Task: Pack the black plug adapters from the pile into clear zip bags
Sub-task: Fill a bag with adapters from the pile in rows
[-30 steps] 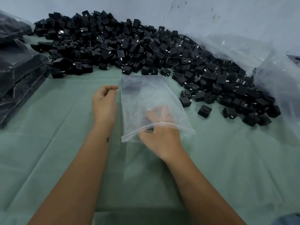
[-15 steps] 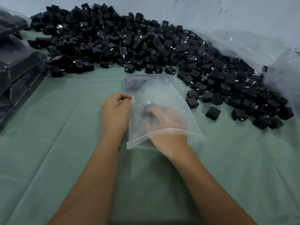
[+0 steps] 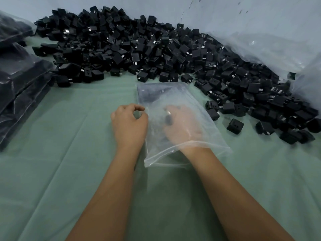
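The right hand (image 3: 182, 126) is now reaching deeper inside the bag (image 3: 175, 94), grasping an adapter (image 3: 168, 120); the left hand (image 3: 129, 123) is pinching its near edge, so loading is progressing.

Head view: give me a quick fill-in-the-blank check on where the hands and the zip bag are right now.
1. The right hand is reached ____ the clear zip bag.
2. The left hand pinches the bag's ____ edge.
3. The pile of black plug adapters lies on a ____ cloth.
4. The stack of filled bags sits on the ____ side of the view.

Missing words: inside; left; green; left
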Tool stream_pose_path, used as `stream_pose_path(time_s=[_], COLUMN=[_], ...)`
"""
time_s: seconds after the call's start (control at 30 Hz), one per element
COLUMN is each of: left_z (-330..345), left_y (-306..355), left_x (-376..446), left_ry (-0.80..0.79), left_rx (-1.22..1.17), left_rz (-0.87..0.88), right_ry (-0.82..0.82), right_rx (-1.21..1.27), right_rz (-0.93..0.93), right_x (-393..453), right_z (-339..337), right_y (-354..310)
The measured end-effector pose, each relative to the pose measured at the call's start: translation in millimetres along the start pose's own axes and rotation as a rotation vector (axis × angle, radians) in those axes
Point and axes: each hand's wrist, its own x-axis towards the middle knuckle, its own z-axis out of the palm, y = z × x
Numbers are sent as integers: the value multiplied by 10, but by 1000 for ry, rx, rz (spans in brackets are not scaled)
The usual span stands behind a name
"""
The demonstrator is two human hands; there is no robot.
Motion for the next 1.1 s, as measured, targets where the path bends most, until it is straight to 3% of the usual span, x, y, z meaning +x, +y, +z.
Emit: stream_pose_path(time_s=[0.23, 0.33, 0.47, 0.57, 0.63, 0.73, 0.87, 1.1], left_z=[7, -6, 0, -1, -5, -11, -14, -26], left_y=[6, 7, 13, 23, 27, 25, 37, 47], left_x=[-16, -19, -17, -13, -17, -19, -18, -12], left_ry=[-41, -35, -42, -43, -46, -48, -47, -49], left_rx=[76, 76, 94, 111, 115, 119, 115, 115], left_rz=[-18, -16, -7, -5, -2, 3, -1, -9], right_ry=[153, 244, 122, 22, 91, 44, 84, 22], right_rx=[149, 242, 435, 348, 224, 288, 126, 140], right_rz=[107, 63, 47, 84, 10, -18, 9, 75], right_x=[150, 78, 13, -13, -8, 112, 250, 420], right_z=[49, 137, 229, 233, 183, 138, 205, 280], right_y=[29, 44, 97, 122, 134, 110, 64, -13])
